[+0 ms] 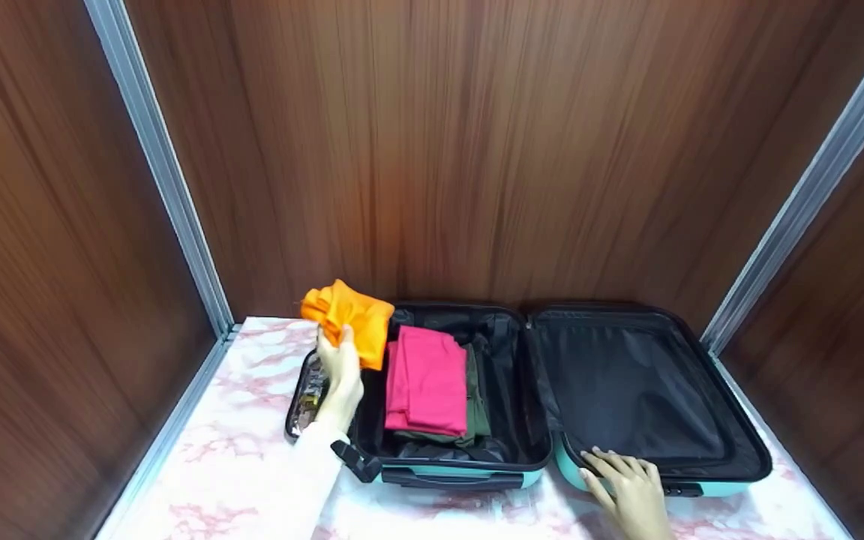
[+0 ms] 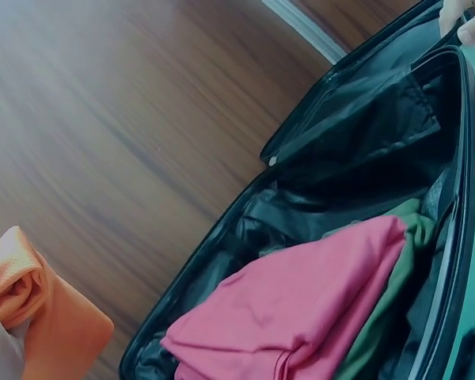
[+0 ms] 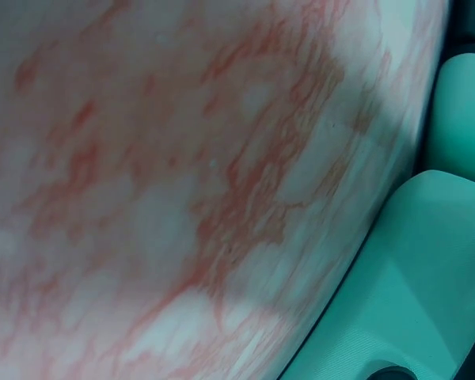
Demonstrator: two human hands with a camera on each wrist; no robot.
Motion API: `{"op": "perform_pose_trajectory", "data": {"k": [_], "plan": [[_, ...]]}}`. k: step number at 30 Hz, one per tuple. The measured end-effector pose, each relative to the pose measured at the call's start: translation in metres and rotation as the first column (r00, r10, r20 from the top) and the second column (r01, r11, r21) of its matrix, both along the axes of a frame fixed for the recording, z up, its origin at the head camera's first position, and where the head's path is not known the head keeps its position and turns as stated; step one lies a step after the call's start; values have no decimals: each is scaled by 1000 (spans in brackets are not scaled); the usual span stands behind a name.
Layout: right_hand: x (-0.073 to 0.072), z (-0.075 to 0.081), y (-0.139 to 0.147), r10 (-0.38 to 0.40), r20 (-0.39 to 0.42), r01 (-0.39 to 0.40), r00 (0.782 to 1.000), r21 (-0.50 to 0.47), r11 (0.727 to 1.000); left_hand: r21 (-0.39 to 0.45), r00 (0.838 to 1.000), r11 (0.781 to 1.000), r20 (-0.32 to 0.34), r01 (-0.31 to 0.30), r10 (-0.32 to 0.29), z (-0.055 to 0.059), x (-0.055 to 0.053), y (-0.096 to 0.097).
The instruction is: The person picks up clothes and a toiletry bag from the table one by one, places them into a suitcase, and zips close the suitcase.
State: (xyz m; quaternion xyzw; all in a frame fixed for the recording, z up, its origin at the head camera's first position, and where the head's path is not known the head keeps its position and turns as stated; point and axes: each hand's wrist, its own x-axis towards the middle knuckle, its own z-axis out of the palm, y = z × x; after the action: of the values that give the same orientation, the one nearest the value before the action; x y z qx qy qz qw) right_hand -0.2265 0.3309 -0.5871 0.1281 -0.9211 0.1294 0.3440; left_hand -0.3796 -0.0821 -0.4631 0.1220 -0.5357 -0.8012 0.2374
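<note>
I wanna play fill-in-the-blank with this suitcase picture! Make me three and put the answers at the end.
1. The left hand holds a crumpled cloth coloured ____.
2. The folded pink cloth lies on top of another cloth, coloured ____.
3. The right hand touches the suitcase, which is not shut but ____.

Missing words: orange; green; open.

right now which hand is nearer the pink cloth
Left: left hand is left of the pink cloth; right hand is farther, to its right, at the suitcase lid.
</note>
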Motion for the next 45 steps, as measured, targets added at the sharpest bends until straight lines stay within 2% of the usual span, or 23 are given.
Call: {"op": "perform_pose_trajectory", "data": {"k": [3,6,8,20,26,31,34,37,41,45], "plan": [[0,0,0,0,-1,0,1000,-2,1000,-32,1000,999,-1,-30,30,-1,1,10],[0,0,0,2,-8,-2,1000,-1,1000,-31,999,999,-27,-30,30,-3,1,19],[-1,-1,0,6,-15,-6,1000,0,1000,-17,999,1000,-50,-16,15,-5,1,25],[0,1,-1,-8,3,8,1000,1,1000,-13,997,998,-30,65,-65,-11,3,54],[0,-2,1,-2,-17,2,1000,19,1000,-43,997,996,-2,77,-77,-18,3,63],[0,-3,2,10,-46,-10,999,5,1000,-53,995,994,-25,92,-93,-22,-2,71],[1,-2,2,10,-44,-10,999,-3,1000,-93,995,991,9,101,-100,-29,-3,76],[2,-2,1,7,-32,-7,999,0,1000,-99,991,988,73,121,-114,-38,-1,81],[2,0,1,-5,-9,5,1000,-3,1000,-37,978,986,138,163,-157,-45,4,89],[2,2,2,-14,4,14,1000,-7,1000,11,967,980,165,196,-195,-47,8,98]]}}
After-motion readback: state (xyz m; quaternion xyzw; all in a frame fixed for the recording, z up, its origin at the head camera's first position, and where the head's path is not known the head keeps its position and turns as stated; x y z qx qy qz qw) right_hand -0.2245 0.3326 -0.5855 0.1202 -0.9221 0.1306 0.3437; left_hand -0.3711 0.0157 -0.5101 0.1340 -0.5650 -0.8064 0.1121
